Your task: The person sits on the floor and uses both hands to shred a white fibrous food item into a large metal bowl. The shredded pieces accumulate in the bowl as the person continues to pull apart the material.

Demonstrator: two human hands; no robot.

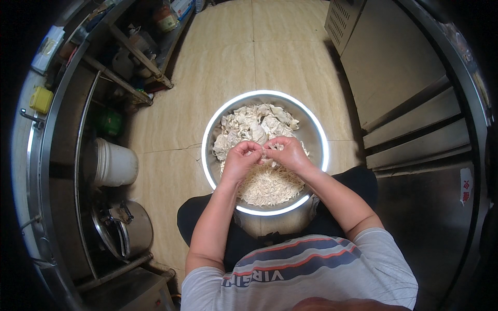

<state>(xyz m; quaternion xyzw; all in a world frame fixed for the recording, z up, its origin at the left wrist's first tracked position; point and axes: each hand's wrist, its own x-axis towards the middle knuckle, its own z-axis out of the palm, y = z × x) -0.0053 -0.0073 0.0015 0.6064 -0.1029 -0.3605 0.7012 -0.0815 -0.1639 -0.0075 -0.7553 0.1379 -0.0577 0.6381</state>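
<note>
A wide round metal basin [323, 144] stands on the floor between the person's knees. Crumpled pale pieces, perhaps mushroom or cooked meat, are heaped [243, 120] in its far half. Thin pale shreds [270, 188] form a pile in the near half. Over the middle of the basin, my left hand [246, 157] and my right hand [286, 153] meet at the fingertips. Both pinch a small pale piece [263, 152] between them. More of the pale stuff shows under the fingers of my right hand. The fingers partly hide the piece.
At left, a metal table frame [79, 136] shelters a white plastic bucket [120, 162], a metal pot with a lid [138, 229] and a green container [108, 121]. A shelf [177, 39] with bottles stands farther off. Steel cabinets [393, 70] line the right side. Tiled floor [218, 58] surrounds the basin.
</note>
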